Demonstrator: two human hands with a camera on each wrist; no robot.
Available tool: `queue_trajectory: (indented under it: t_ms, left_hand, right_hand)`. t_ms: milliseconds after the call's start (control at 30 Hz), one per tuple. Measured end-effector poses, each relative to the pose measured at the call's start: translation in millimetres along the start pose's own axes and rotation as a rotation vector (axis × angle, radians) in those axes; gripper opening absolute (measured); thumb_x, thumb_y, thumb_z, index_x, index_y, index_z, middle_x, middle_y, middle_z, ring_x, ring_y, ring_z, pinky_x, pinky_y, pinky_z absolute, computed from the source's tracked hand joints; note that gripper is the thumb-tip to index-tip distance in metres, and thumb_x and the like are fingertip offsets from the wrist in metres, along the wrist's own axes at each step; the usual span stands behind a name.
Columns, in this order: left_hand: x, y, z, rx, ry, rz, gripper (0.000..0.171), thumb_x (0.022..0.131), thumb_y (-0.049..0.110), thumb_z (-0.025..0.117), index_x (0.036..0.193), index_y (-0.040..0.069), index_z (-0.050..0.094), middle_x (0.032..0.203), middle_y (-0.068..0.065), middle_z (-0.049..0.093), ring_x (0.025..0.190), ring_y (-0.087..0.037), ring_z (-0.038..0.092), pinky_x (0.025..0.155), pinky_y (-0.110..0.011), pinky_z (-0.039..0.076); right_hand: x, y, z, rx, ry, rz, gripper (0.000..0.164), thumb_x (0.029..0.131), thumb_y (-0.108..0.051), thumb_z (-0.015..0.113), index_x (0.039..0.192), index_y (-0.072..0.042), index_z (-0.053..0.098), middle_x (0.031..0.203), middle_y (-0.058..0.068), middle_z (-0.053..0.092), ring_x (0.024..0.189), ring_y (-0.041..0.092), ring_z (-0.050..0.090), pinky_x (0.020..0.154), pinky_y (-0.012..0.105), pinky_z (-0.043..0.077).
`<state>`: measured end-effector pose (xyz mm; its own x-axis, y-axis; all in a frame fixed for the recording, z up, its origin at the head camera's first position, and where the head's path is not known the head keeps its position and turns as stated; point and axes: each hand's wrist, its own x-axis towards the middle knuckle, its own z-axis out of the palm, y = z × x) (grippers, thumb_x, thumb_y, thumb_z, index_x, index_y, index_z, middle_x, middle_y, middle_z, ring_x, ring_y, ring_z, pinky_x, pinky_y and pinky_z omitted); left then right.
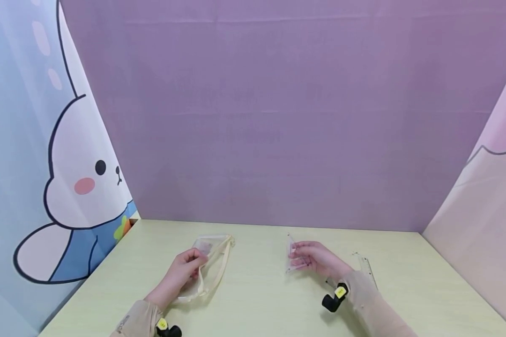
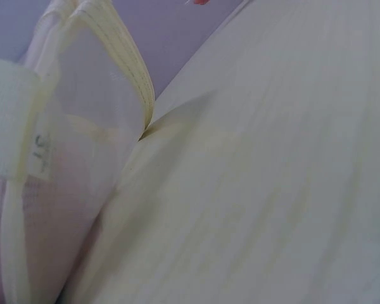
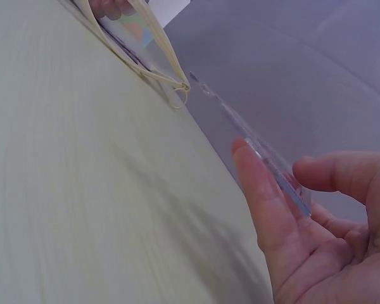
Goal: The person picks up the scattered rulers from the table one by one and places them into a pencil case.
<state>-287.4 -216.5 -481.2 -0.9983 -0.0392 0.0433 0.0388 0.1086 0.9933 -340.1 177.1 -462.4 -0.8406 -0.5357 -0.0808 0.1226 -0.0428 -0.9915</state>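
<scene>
On the left of the table, my left hand [image 1: 184, 267] pinches a see-through zip pouch [image 1: 224, 266] with cream edging by its near side. The pouch's zipped mouth gapes toward the right, as the pouch [image 3: 158, 38] also shows in the right wrist view. A small printed tag [image 2: 43, 149] sits on its edge. My right hand [image 1: 316, 257] holds a clear triangular set square [image 1: 289, 255] upright, between thumb and fingers. Seen edge-on in the right wrist view, the set square [image 3: 259, 147] stands raised over the table, its tip pointing toward the pouch.
Beyond my right forearm lies another clear measuring piece [image 1: 367, 267], partly hidden by the sleeve. The pale wooden table [image 1: 257, 290] ends at a purple backdrop [image 1: 278, 117]. Printed curtains [image 1: 84, 164] hang at both sides.
</scene>
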Motion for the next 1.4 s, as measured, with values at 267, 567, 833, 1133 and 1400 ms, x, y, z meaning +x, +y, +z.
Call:
queue_trajectory:
  t_ms: [267, 567, 833, 1133, 1400]
  left_hand:
    - [-1.9, 4.1, -0.9, 0.018, 0.0, 0.011, 0.014, 0.087, 0.01, 0.068, 0.084, 0.001, 0.058, 0.065, 0.0, 0.046, 0.053, -0.012, 0.043, 0.048, -0.023, 0.034]
    - [-3.1, 9.0, -0.3, 0.029, 0.012, 0.015, 0.015, 0.087, 0.01, 0.068, 0.085, -0.001, 0.058, 0.064, -0.001, 0.045, 0.053, -0.013, 0.042, 0.049, -0.024, 0.034]
    - [-2.9, 9.9, 0.3, 0.012, 0.006, 0.017, 0.013, 0.086, 0.007, 0.069, 0.084, -0.001, 0.059, 0.065, -0.001, 0.046, 0.054, -0.013, 0.042, 0.05, -0.023, 0.036]
    - [-2.5, 8.5, 0.8, 0.008, 0.0, 0.019, 0.013, 0.086, 0.008, 0.069, 0.084, 0.0, 0.058, 0.067, -0.001, 0.047, 0.055, -0.012, 0.043, 0.051, -0.023, 0.036]
    - [-0.9, 6.7, -0.4, 0.007, 0.001, 0.005, 0.013, 0.087, 0.01, 0.069, 0.086, 0.001, 0.059, 0.068, -0.001, 0.048, 0.055, -0.013, 0.043, 0.05, -0.023, 0.036]
  right_hand:
    - [7, 6, 9, -0.011, -0.024, 0.011, 0.043, 0.096, -0.002, 0.05, 0.13, 0.02, 0.037, 0.098, 0.01, 0.068, 0.082, 0.016, 0.068, 0.078, 0.034, 0.055]
    - [18, 6, 26, -0.032, -0.066, 0.011, 0.042, 0.096, -0.005, 0.052, 0.13, 0.018, 0.043, 0.1, 0.011, 0.069, 0.087, 0.016, 0.067, 0.078, 0.034, 0.055]
    - [33, 3, 51, -0.021, -0.118, 0.013, 0.04, 0.098, -0.008, 0.051, 0.126, 0.02, 0.045, 0.089, 0.005, 0.068, 0.078, 0.011, 0.065, 0.074, 0.031, 0.055]
    - [49, 7, 70, -0.077, -0.077, 0.049, 0.027, 0.096, -0.012, 0.056, 0.108, 0.012, 0.059, 0.08, 0.003, 0.064, 0.067, 0.009, 0.06, 0.065, 0.024, 0.051]
    - [61, 8, 87, -0.108, -0.077, 0.084, 0.022, 0.093, -0.014, 0.06, 0.098, 0.006, 0.066, 0.077, 0.002, 0.068, 0.062, 0.009, 0.06, 0.057, 0.023, 0.047]
